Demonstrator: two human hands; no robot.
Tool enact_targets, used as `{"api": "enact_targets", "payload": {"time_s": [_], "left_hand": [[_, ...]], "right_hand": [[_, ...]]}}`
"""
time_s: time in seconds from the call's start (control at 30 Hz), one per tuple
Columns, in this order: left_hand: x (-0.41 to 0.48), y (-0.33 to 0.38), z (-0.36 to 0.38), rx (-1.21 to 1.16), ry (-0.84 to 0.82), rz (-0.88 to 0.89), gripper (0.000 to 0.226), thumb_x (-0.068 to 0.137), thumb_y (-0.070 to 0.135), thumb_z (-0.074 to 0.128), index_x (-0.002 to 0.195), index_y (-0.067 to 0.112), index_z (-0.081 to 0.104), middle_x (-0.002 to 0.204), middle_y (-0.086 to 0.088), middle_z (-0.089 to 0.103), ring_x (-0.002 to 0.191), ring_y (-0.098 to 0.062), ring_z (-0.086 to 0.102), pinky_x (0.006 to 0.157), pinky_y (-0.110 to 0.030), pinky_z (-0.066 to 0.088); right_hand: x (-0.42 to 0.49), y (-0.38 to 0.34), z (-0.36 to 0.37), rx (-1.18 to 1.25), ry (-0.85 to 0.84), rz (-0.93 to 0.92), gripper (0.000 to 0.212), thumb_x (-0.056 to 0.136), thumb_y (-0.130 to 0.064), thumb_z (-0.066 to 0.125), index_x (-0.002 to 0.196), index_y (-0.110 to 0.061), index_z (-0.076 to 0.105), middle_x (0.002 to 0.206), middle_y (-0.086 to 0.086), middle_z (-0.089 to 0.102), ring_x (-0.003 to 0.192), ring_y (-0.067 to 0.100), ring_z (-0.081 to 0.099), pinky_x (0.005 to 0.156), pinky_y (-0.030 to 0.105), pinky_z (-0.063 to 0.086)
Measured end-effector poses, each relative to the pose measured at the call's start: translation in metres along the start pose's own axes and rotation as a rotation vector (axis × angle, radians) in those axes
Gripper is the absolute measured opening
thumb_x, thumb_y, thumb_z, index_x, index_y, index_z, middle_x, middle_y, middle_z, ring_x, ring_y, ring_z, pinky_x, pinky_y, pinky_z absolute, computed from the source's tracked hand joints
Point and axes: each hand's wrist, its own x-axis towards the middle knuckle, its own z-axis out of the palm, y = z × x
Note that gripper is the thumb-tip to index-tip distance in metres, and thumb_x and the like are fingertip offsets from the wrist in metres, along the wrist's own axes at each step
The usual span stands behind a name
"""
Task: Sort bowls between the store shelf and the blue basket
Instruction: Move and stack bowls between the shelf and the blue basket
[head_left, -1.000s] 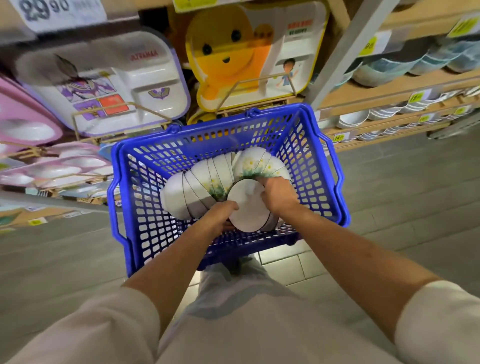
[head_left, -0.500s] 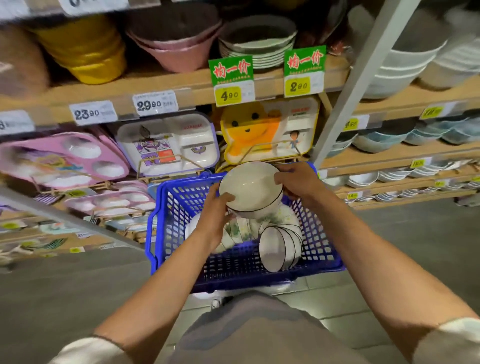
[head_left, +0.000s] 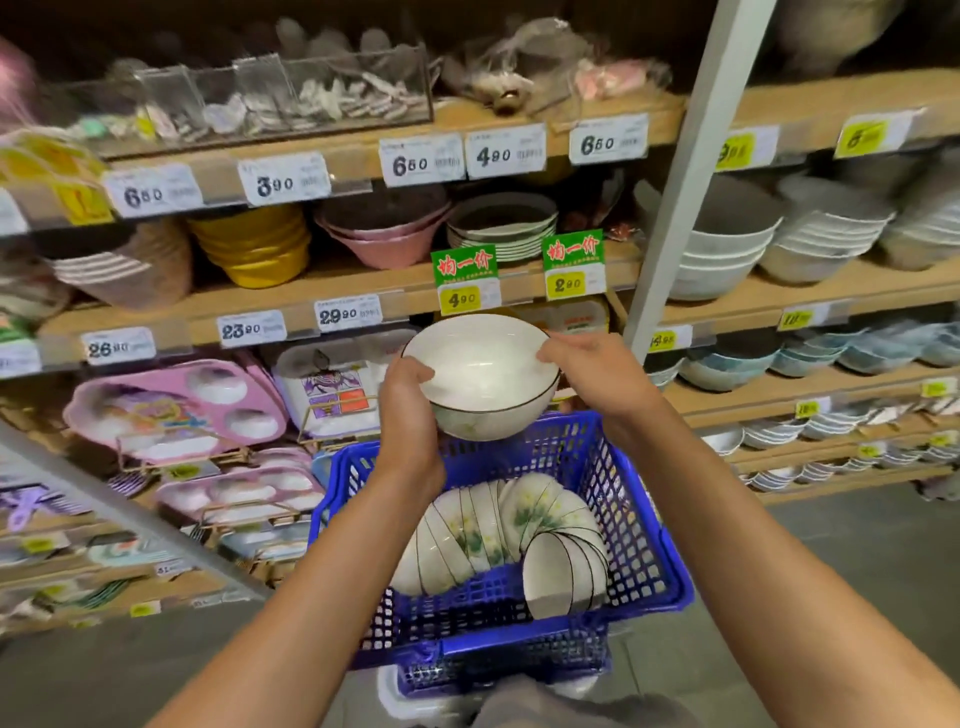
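white bowl (head_left: 480, 376) has a thin dark rim line, the stacked bowls (head_left: 498, 540) are white with green-yellow flowers, sitting in a bright blue basket (head_left: 634, 525), pink trays (head_left: 171, 410) nearby

Pink divided trays (head_left: 171, 410), white price tags (head_left: 422, 158), green sale signs (head_left: 464, 265), grey post (head_left: 691, 171)

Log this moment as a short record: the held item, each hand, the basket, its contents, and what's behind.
held item: white bowl with a dark rim, above the blue basket
left hand: grips the bowl's left side, thumb over the rim
right hand: pinches the bowl's right rim
basket contents: nested bowls lying on their sides in a curved row
behind: wooden shelf with yellow bowls; price tag reads 4.90
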Motion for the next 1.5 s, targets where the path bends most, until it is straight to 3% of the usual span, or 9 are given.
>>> {"api": "enact_targets", "payload": {"time_s": [0.17,0.3,0.43,0.53,0.7,0.93,1.07,1.3,1.5], "left_hand": [[-0.015,0.023,0.007,0.054,-0.097,-0.002,0.039,0.086,0.022,0.038,0.119,0.021,0.059,0.12,-0.008,0.064,0.095,-0.026,0.059,0.063,-0.03,0.051],[-0.03,0.033,0.023,0.102,-0.255,-0.054,0.031,0.088,0.026,0.041,0.114,0.023,0.058,0.12,-0.006,0.064,0.106,-0.029,0.062,0.081,-0.049,0.057],[-0.052,0.03,0.045,0.161,-0.437,-0.063,0.027,0.088,0.03,0.045,0.111,0.027,0.058,0.116,-0.003,0.066,0.099,-0.022,0.065,0.073,-0.051,0.059],[-0.07,0.024,0.065,0.211,-0.546,-0.101,0.034,0.084,0.035,0.047,0.115,0.027,0.057,0.119,-0.004,0.064,0.103,-0.024,0.064,0.071,-0.049,0.059],[-0.096,0.0,0.113,0.253,-0.651,-0.098,0.032,0.086,0.033,0.046,0.115,0.025,0.058,0.12,-0.006,0.063,0.101,-0.025,0.065,0.065,-0.045,0.06],[-0.141,-0.046,0.213,0.289,-0.696,-0.097,0.027,0.088,0.034,0.046,0.109,0.025,0.059,0.067,0.0,0.072,0.068,-0.016,0.07,0.063,-0.037,0.058],[-0.173,-0.077,0.274,0.286,-0.711,-0.11,0.033,0.087,0.035,0.046,0.114,0.024,0.061,0.104,-0.006,0.07,0.085,-0.023,0.068,0.054,-0.033,0.055],[-0.202,-0.116,0.355,0.26,-0.689,-0.065,0.025,0.091,0.033,0.039,0.089,0.028,0.063,0.067,0.005,0.074,0.081,-0.022,0.066,0.068,-0.037,0.055],[-0.188,-0.128,0.399,0.289,-0.639,-0.007,0.027,0.089,0.036,0.039,0.089,0.027,0.064,0.091,-0.001,0.072,0.095,-0.023,0.064,0.075,-0.037,0.053]], "right_hand": [[-0.034,-0.018,0.002,0.241,0.032,-0.069,0.021,0.095,-0.028,0.054,0.101,-0.02,0.072,0.093,-0.01,0.074,0.085,0.005,0.066,0.064,0.018,0.054],[-0.063,-0.025,0.003,0.449,0.187,-0.058,0.026,0.094,-0.031,0.05,0.112,-0.021,0.066,0.116,0.003,0.07,0.107,0.019,0.064,0.084,0.036,0.052],[-0.095,-0.032,-0.023,0.655,0.345,-0.021,0.028,0.093,-0.025,0.043,0.106,-0.013,0.065,0.098,0.005,0.073,0.089,0.022,0.064,0.067,0.027,0.051],[-0.118,-0.03,-0.049,0.716,0.449,-0.017,0.025,0.091,-0.021,0.042,0.097,-0.013,0.065,0.09,0.006,0.072,0.089,0.024,0.061,0.078,0.035,0.044],[-0.143,-0.023,-0.1,0.776,0.536,-0.045,0.041,0.089,-0.016,0.038,0.121,-0.005,0.061,0.115,0.016,0.069,0.101,0.029,0.062,0.081,0.037,0.051],[-0.167,-0.011,-0.212,0.772,0.654,-0.094,0.042,0.088,-0.012,0.037,0.123,-0.01,0.062,0.121,0.015,0.067,0.113,0.035,0.06,0.086,0.042,0.051],[-0.181,-0.003,-0.281,0.757,0.712,-0.081,0.041,0.088,-0.012,0.039,0.125,-0.006,0.058,0.124,0.018,0.063,0.113,0.036,0.059,0.078,0.039,0.049],[-0.181,0.003,-0.374,0.711,0.7,-0.083,0.036,0.087,-0.011,0.039,0.107,-0.016,0.068,0.095,0.005,0.074,0.087,0.027,0.066,0.071,0.036,0.05],[-0.148,0.002,-0.416,0.756,0.674,-0.059,0.04,0.085,-0.01,0.041,0.116,-0.01,0.065,0.107,0.012,0.072,0.098,0.032,0.065,0.078,0.04,0.054]]}}
